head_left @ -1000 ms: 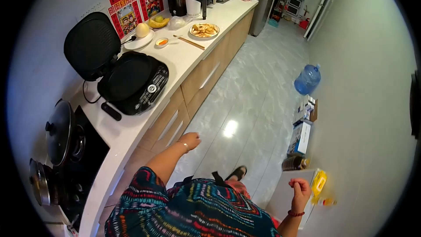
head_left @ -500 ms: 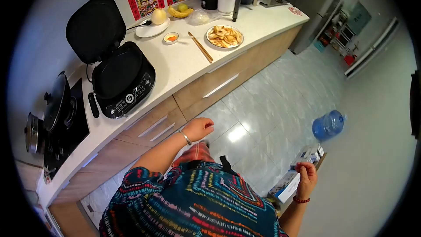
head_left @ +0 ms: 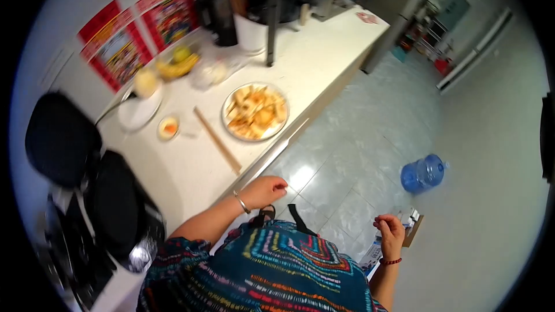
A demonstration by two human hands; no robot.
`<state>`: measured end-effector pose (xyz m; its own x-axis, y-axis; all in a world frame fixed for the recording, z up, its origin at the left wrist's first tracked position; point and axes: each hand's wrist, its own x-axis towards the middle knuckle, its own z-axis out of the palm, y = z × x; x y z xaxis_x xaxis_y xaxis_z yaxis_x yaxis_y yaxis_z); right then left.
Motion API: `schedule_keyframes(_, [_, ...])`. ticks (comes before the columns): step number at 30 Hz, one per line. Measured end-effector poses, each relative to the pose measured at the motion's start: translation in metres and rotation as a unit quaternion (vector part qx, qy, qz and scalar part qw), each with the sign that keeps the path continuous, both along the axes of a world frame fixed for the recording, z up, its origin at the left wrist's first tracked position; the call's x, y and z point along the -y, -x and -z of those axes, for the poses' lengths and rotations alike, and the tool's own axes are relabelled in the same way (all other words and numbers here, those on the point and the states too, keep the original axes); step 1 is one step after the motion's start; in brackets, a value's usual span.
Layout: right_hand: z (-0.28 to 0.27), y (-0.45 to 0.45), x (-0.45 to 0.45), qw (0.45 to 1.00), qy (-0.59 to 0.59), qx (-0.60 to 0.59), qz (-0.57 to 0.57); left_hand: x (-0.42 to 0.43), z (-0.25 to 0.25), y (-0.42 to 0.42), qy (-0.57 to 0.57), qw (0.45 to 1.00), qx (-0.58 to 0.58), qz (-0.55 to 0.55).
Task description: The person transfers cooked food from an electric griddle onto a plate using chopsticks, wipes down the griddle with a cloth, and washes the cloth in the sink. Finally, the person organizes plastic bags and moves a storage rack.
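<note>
My left hand (head_left: 265, 190), with a silver bangle at the wrist, hangs in the air beside the counter's front edge. Its fingers are loosely curled in, and nothing shows in them. On the other side of my body, my right hand (head_left: 391, 235), above a red bead bracelet, is also curled in and holds nothing visible. Nearest to my left hand on the counter (head_left: 191, 179) lie wooden chopsticks (head_left: 217, 140). Beside them stands a plate (head_left: 226, 127) heaped with golden-brown fried pieces (head_left: 257, 111). A small dish (head_left: 168, 129) holds something orange.
A black electric griddle (head_left: 113, 202) stands lid-up at the left. Behind the chopsticks are a white plate (head_left: 136, 117) with a pale round fruit (head_left: 146, 83), bananas (head_left: 178, 68) and a plastic bag (head_left: 211, 72). A blue water jug (head_left: 422, 173) lies on the floor by the right wall.
I have moved forward along the counter, so the plate and chopsticks appear closer and the griddle has slid down and left in view. Both hands stay curled at my sides.
</note>
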<state>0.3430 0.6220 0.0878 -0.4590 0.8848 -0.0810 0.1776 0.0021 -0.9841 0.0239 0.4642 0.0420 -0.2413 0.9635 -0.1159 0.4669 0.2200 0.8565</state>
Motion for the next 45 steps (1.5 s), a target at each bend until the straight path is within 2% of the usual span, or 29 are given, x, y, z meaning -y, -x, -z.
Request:
schedule_keyframes(2, [-0.004, 0.016, -0.010, 1.000, 0.011, 0.007, 0.011, -0.037, -0.005, 0.005, 0.014, 0.998, 0.024, 0.050])
schedule_keyframes(4, [-0.007, 0.026, -0.024, 0.996, 0.015, 0.079, -0.024, -0.069, -0.010, 0.004, -0.004, 0.995, 0.048, 0.085])
schedule_keyframes(8, [-0.010, 0.036, -0.061, 0.996, 0.021, 0.083, 0.019, -0.120, -0.018, 0.007, -0.012, 0.989, 0.060, 0.136])
schedule_keyframes(16, [0.004, 0.044, -0.186, 0.997, 0.014, 0.074, 0.005, -0.232, -0.013, 0.014, 0.008, 0.992, 0.056, 0.111])
schedule_keyframes(18, [-0.001, 0.044, -0.230, 0.993, -0.067, 0.092, -0.032, -0.274, 0.000, 0.012, 0.029, 0.995, 0.058, 0.080])
schedule_keyframes(20, [-0.007, 0.042, -0.276, 0.988, -0.089, 0.122, -0.036, -0.313, 0.033, 0.017, 0.025, 0.995, 0.075, 0.064])
schedule_keyframes(22, [-0.006, 0.036, -0.323, 0.989, -0.098, 0.095, -0.049, -0.351, 0.054, 0.024, 0.076, 0.992, -0.081, 0.056])
schedule_keyframes(23, [-0.008, 0.034, -0.350, 0.989, -0.103, 0.096, -0.043, -0.366, 0.074, 0.030, 0.118, 0.986, -0.108, 0.039])
schedule_keyframes(25, [-0.010, 0.031, -0.391, 0.995, -0.037, 0.063, -0.069, -0.380, 0.103, 0.045, 0.193, 0.969, -0.154, 0.008])
schedule_keyframes(26, [-0.012, 0.031, -0.411, 0.995, -0.037, 0.062, -0.065, -0.384, 0.115, 0.051, 0.228, 0.959, -0.166, -0.006])
schedule_keyframes(28, [-0.021, 0.034, -0.454, 0.992, -0.068, 0.076, -0.081, -0.378, 0.173, 0.073, 0.289, 0.938, -0.193, -0.009])
schedule_keyframes(30, [-0.021, 0.044, -0.494, 0.991, -0.069, 0.068, -0.090, -0.390, 0.142, 0.066, 0.376, 0.915, -0.144, -0.008])
schedule_keyframes(34, [-0.024, 0.070, -0.575, 0.994, -0.033, 0.037, -0.101, -0.423, 0.177, 0.079, 0.461, 0.879, -0.116, 0.025])
schedule_keyframes(36, [-0.017, 0.082, -0.614, 0.986, -0.121, 0.054, -0.103, -0.454, 0.195, 0.096, 0.479, 0.870, -0.112, 0.039])
schedule_keyframes(40, [-0.022, 0.089, -0.695, 0.985, -0.131, 0.097, -0.056, -0.566, 0.217, 0.140, 0.465, 0.870, -0.133, 0.091])
schedule_keyframes(42, [-0.025, 0.078, -0.727, 0.984, -0.115, 0.132, 0.023, -0.648, 0.213, 0.154, 0.431, 0.875, -0.172, 0.137])
schedule_keyframes(44, [-0.025, 0.070, -0.756, 0.984, -0.113, 0.124, 0.067, -0.743, 0.194, 0.163, 0.366, 0.883, -0.234, 0.176])
schedule_keyframes(45, [-0.016, 0.061, -0.770, 0.990, -0.062, 0.061, 0.114, -0.791, 0.182, 0.167, 0.330, 0.885, -0.271, 0.186])
